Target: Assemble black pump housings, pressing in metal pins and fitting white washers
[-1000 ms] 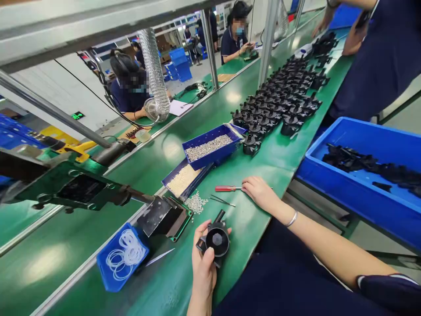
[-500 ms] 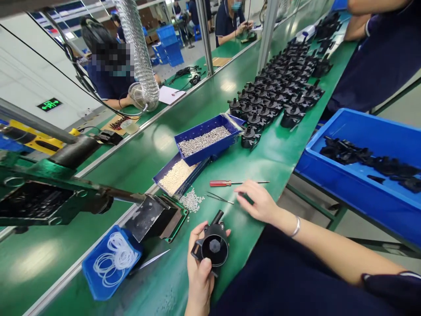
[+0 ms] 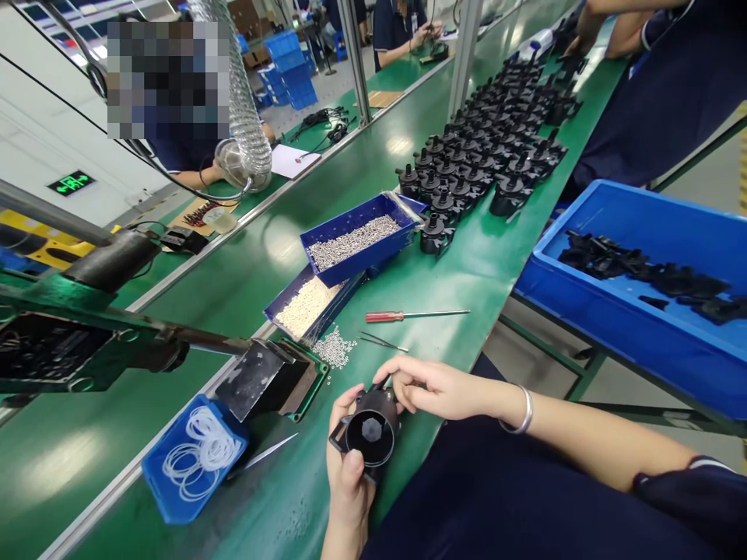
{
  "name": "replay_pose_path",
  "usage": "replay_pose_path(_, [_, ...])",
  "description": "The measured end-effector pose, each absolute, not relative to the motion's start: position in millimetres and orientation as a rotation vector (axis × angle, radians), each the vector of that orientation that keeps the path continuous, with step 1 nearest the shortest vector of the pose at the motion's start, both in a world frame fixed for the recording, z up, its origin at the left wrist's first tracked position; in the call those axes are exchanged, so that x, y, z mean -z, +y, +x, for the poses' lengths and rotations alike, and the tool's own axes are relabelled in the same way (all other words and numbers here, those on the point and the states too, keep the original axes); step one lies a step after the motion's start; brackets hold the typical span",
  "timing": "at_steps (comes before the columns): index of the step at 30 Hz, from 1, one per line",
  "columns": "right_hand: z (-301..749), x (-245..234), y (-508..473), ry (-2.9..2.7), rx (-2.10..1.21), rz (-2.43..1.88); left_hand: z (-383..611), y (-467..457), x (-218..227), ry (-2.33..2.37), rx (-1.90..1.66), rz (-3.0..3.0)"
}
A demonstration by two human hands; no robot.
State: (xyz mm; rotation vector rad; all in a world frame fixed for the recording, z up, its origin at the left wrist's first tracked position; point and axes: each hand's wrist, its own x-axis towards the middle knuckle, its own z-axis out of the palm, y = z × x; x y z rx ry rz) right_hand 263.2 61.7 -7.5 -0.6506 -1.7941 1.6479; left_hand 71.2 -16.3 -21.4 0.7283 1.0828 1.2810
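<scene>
My left hand [image 3: 348, 470] grips a round black plastic housing [image 3: 369, 430] with a hexagonal centre, held over the near edge of the green bench [image 3: 467, 272]. My right hand [image 3: 429, 385] rests on the housing's upper right side, fingers on its black spout. A red-handled screwdriver [image 3: 408, 315] and thin tweezers [image 3: 382, 342] lie on the bench just beyond my hands. A small heap of tiny silver parts [image 3: 334, 348] sits beside them.
Two blue trays hold silver screws [image 3: 355, 241] and pale small parts [image 3: 303, 305]. A blue bin of white rings [image 3: 195, 455] stands left, beside a black fixture [image 3: 265, 377]. Several black housings [image 3: 490, 155] fill the far bench. A blue crate [image 3: 642, 272] sits right. Other people work nearby.
My right hand left the screwdriver on the bench and came back to the housing's spout. The view tilted slightly downward.
</scene>
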Motion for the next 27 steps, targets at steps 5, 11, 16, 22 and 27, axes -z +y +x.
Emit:
replay_pose_path(5, [263,2,57,-1.769,-1.691,-0.679,71,-16,22,1.079,-1.31,0.734])
replay_pose_path(11, [262,-2,56,-1.771,-1.686,-0.775,64,-17,30,1.026,-1.307,0.828])
replay_pose_path(16, [261,-3,56,-1.769,-1.685,-0.784,63,-18,31,1.049,-1.304,0.857])
replay_pose_path(22, [262,-4,57,-1.742,-1.725,-0.783,64,-20,29,1.081,-1.304,0.892])
replay_pose_path(27, [264,-17,53,-1.767,-1.742,-0.717,54,-25,20,1.166,-1.304,0.964])
